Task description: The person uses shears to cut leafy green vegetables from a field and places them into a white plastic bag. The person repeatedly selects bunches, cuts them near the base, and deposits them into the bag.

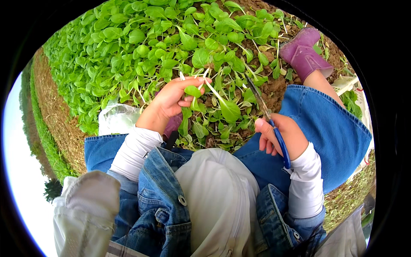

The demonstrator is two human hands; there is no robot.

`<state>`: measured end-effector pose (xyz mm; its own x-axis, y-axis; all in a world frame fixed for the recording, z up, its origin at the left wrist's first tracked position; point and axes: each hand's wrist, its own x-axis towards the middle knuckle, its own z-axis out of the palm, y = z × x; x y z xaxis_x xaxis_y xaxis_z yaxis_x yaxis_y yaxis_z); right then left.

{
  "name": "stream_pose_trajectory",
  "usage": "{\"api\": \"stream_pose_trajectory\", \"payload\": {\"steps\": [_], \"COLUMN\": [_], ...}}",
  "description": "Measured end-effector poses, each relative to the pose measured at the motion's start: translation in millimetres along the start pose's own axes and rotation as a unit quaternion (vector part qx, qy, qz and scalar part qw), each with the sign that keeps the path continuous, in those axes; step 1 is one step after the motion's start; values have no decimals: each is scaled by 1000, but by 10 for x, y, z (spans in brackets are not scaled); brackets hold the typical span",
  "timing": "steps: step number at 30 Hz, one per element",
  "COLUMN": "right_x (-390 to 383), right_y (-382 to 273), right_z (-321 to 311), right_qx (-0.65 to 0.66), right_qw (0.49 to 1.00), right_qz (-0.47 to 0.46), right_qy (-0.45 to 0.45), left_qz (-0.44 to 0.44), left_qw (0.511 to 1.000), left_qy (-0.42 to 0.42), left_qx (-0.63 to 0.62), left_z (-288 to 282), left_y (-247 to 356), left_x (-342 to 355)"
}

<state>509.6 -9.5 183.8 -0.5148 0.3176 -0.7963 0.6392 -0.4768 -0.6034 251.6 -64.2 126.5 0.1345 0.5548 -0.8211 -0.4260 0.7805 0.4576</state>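
My left hand [169,103] is closed on a leafy green seedling [230,110], pinching its pale stem between thumb and fingertips. The seedling's broad leaves hang toward the right, over the bed. A pair of scissors [279,139] with blue handles is in my right hand [287,133], with fingers wrapped about the handles. Its dark blades point up and to the left, apart from the seedling. Beneath both hands lie several loose and standing leafy greens [201,128] on brown soil.
Dense leafy greens [111,55] spread ahead and to the left. A clear plastic bag [117,118] lies beside my left forearm. My purple boot [306,55] rests on soil at the right, near a white container [344,84] with greens by it.
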Motion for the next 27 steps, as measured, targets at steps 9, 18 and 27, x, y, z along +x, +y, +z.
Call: {"api": "stream_pose_trajectory", "payload": {"steps": [9, 18, 27], "right_x": [219, 387, 529], "right_y": [104, 224, 337], "right_z": [159, 284, 412], "right_qx": [-43, -98, -130], "right_qw": [997, 988, 979], "right_qz": [20, 33, 70], "right_qy": [-62, -115, -141], "left_qz": [-30, -22, -2], "left_qw": [995, 997, 989], "left_qy": [9, 2, 51], "left_qx": [-90, -71, 138], "left_z": [-99, -142, -122], "left_y": [-317, -372, -508], "left_x": [-64, -58, -16]}}
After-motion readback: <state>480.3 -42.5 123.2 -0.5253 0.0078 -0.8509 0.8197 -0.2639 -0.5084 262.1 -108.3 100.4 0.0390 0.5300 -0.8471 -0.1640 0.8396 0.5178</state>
